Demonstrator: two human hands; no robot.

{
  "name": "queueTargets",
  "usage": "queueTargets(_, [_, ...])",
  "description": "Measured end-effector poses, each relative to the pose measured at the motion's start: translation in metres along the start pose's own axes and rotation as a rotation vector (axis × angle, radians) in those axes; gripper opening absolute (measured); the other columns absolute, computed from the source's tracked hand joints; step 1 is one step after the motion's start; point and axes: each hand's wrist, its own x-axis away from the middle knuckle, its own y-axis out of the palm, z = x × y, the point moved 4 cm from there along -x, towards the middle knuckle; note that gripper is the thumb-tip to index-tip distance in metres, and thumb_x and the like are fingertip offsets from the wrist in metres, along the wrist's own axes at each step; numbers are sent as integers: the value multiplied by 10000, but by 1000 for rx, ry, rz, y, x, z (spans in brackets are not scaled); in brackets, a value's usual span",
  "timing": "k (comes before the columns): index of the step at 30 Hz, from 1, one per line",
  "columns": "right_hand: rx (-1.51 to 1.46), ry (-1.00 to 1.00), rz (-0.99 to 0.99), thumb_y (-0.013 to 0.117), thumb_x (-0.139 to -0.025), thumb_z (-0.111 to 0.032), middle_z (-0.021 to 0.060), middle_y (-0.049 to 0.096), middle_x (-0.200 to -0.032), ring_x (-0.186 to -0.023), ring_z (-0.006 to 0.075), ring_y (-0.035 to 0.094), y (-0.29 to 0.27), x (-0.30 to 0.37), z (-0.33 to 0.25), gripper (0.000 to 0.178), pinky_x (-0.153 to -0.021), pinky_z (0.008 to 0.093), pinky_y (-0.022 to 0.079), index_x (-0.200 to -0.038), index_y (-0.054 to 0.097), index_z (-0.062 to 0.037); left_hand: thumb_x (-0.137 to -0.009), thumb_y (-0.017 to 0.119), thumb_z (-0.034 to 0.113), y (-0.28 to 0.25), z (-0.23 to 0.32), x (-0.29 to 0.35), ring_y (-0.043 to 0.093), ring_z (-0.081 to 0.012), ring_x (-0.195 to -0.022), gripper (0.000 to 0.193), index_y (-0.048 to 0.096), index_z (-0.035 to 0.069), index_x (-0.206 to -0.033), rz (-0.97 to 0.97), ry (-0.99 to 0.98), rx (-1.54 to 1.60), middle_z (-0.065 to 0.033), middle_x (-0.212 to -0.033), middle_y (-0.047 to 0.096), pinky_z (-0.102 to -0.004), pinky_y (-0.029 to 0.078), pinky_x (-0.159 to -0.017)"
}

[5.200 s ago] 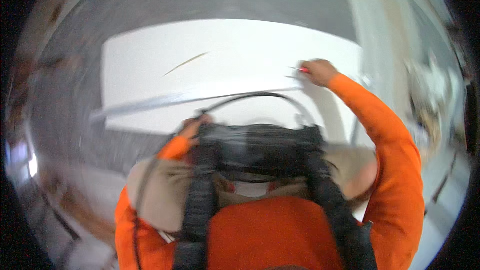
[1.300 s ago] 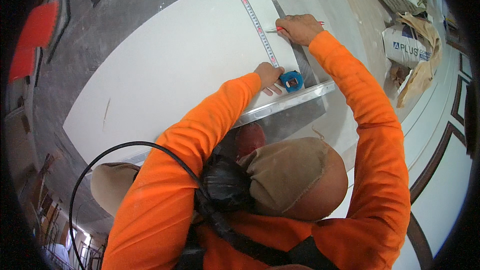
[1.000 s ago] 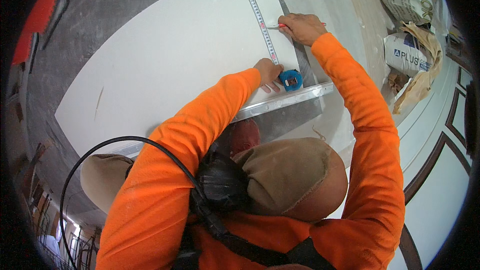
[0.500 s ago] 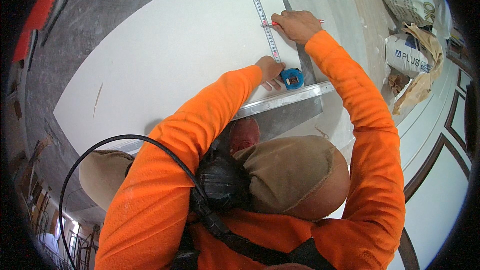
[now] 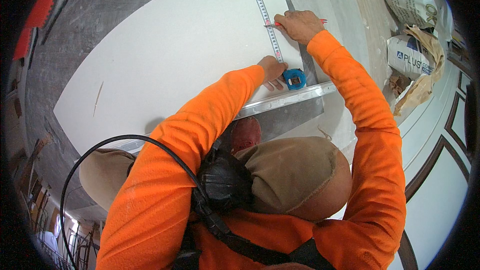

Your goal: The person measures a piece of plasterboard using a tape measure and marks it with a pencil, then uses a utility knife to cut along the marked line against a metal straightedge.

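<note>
A tape measure (image 5: 295,79) with a blue case lies at the near right edge of a large white board (image 5: 175,45). Its blade runs away from me across the board to the top of the view. My left hand (image 5: 273,71) is closed at the blade just beside the case, some fingers resting on the board. Farther along, my right hand (image 5: 301,26) grips a slim red pointed tool (image 5: 278,24), its thin dark tip lying over the blade. Whether it is a pencil or a knife I cannot tell.
A metal profile (image 5: 285,98) lies along the board's near edge, close to my knee. Torn bags (image 5: 411,56) stand at the right, beside white panels with dark trim (image 5: 430,165). A red toothed object (image 5: 42,7) is at the far left. A black cable (image 5: 125,137) loops over my left arm.
The tape case has turned slightly and shifted a touch to the right. Both hands keep their holds, and the red tool's tip stays over the blade.
</note>
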Motion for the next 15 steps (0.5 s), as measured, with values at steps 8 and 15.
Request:
queueTargets(8, [20,-22,26,488,-974,-356,123,677,-893,-828,312,688,0,-2,0,266,-697,450,551,-1038,608,-127,-975,502,317,0,0,-1,720,-384,-806,426,562,-56,-1173,2,-16,14,-189,-1048,696,-539,587,-700])
queueTargets(15, [9,-16,41,498,-968,-341,116,674,-902,-827,310,687,2,0,2,241,-694,447,554,-1044,612,-143,-974,513,320,-1,2,3,720,-386,-804,425,566,-56,-1163,1,20,0,-195,-1050,690,-533,593,-685])
